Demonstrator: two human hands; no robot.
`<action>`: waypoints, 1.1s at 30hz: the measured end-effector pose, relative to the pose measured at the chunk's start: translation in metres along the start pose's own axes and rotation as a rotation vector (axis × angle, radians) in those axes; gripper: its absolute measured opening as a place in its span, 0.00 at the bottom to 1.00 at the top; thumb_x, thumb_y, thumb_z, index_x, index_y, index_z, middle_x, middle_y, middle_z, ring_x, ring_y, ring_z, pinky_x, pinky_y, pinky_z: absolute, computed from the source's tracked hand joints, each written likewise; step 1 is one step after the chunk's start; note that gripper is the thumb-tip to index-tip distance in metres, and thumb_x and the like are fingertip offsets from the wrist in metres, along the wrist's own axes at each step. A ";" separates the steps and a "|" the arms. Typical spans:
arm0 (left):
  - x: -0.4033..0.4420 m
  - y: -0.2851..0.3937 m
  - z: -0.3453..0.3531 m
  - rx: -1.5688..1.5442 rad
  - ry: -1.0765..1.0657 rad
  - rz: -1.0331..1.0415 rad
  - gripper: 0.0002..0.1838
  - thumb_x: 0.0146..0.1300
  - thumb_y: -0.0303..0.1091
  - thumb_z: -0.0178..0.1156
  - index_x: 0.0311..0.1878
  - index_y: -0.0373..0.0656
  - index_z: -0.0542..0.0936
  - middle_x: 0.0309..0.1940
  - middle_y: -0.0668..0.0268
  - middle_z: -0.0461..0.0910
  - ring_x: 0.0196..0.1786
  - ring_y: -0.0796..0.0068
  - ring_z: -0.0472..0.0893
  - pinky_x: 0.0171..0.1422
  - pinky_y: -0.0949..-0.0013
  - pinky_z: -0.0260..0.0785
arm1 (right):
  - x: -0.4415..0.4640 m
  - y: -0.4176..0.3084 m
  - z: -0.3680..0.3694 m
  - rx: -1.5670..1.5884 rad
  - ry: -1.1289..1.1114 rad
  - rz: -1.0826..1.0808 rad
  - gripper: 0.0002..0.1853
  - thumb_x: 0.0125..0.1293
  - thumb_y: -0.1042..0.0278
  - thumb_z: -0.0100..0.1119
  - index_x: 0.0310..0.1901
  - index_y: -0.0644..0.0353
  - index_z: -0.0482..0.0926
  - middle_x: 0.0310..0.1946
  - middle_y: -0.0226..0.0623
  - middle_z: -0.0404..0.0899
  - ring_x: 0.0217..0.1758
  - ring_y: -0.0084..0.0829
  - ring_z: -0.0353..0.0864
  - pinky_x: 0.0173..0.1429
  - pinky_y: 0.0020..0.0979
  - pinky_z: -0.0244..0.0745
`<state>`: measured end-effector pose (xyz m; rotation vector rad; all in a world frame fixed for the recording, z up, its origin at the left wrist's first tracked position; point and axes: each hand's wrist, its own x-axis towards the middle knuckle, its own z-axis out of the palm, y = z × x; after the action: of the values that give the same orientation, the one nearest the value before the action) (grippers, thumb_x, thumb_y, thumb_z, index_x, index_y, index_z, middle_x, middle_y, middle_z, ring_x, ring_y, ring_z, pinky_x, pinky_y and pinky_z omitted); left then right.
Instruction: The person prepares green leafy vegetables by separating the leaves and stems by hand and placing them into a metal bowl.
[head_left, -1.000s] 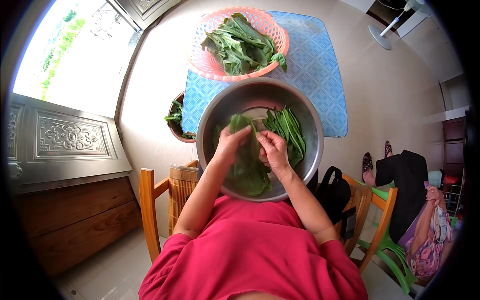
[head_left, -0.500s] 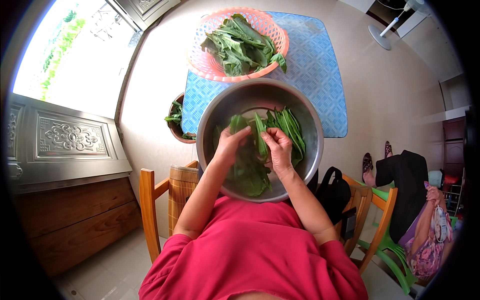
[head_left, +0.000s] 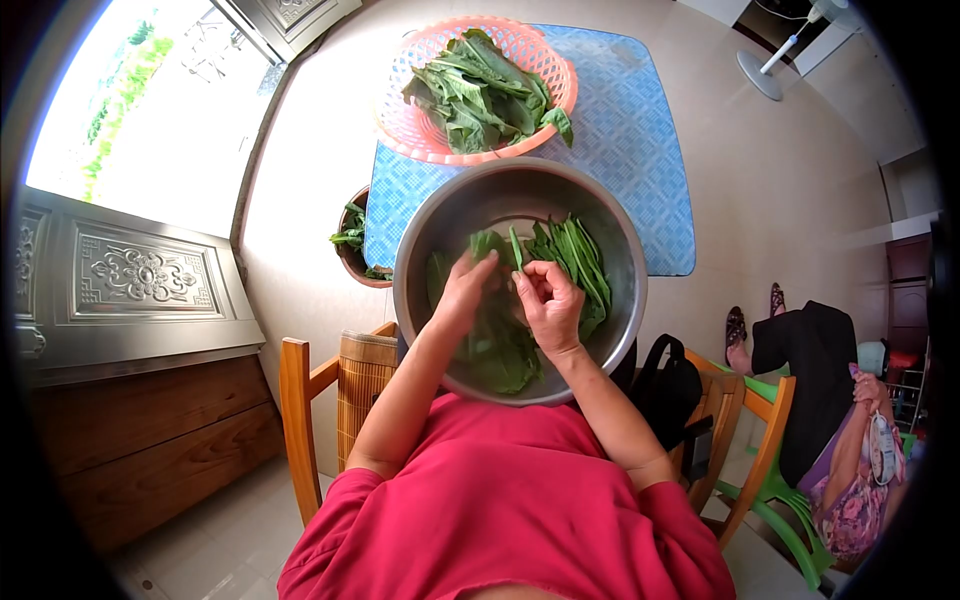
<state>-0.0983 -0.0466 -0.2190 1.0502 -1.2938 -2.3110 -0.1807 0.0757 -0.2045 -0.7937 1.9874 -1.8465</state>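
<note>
Both my hands are over a wide steel basin (head_left: 415, 215). My left hand (head_left: 468, 287) is closed on a green leaf (head_left: 487, 243); its fingers are slightly blurred. Pinched between thumb and fingers of my right hand (head_left: 551, 303) is a narrow green leaf stalk (head_left: 516, 247), pointing up. Long green stems (head_left: 580, 262) lie in a bundle along the basin's right side. Broad dark leaves (head_left: 500, 355) lie at its near side, below my hands.
A pink plastic basket (head_left: 400, 120) full of leaves stands on the blue patterned table (head_left: 635, 150) beyond the basin. A pot of greens (head_left: 352, 240) stands left of the table. A person (head_left: 850, 430) sits at the right. Wooden chair parts (head_left: 297, 420) flank me.
My right hand has drawn slightly nearer me, its fingers more curled. The broader leaf piece between my hands now shows as a narrow stalk. My left hand has shifted a little.
</note>
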 end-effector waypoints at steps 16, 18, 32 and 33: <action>-0.008 0.009 0.006 -0.250 -0.036 -0.095 0.15 0.71 0.40 0.55 0.54 0.42 0.76 0.39 0.67 0.79 0.42 0.76 0.78 0.47 0.70 0.72 | -0.003 0.009 0.004 -0.019 0.019 0.002 0.06 0.59 0.76 0.66 0.36 0.61 0.78 0.28 0.32 0.79 0.26 0.23 0.77 0.32 0.26 0.73; -0.009 0.012 0.006 -0.263 -0.049 -0.100 0.12 0.70 0.35 0.56 0.53 0.41 0.76 0.42 0.66 0.81 0.43 0.76 0.81 0.48 0.70 0.75 | -0.002 0.007 0.004 -0.031 0.025 -0.017 0.06 0.60 0.76 0.66 0.36 0.61 0.78 0.28 0.32 0.79 0.26 0.23 0.77 0.32 0.26 0.73; -0.002 0.001 0.004 -0.155 -0.034 0.029 0.11 0.68 0.28 0.59 0.52 0.42 0.76 0.42 0.67 0.82 0.40 0.78 0.82 0.44 0.73 0.76 | -0.003 -0.005 0.003 -0.195 -0.036 -0.202 0.06 0.59 0.78 0.64 0.37 0.60 0.78 0.29 0.34 0.78 0.26 0.28 0.79 0.31 0.29 0.74; -0.003 0.002 0.005 -0.171 -0.027 0.015 0.11 0.68 0.29 0.58 0.52 0.42 0.76 0.42 0.67 0.82 0.41 0.78 0.81 0.44 0.73 0.76 | -0.003 -0.006 0.003 -0.206 -0.045 -0.204 0.06 0.59 0.78 0.64 0.38 0.60 0.78 0.29 0.34 0.78 0.27 0.28 0.79 0.31 0.28 0.74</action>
<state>-0.1000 -0.0428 -0.2144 0.9532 -1.0861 -2.3836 -0.1759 0.0751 -0.1993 -1.1256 2.1621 -1.7278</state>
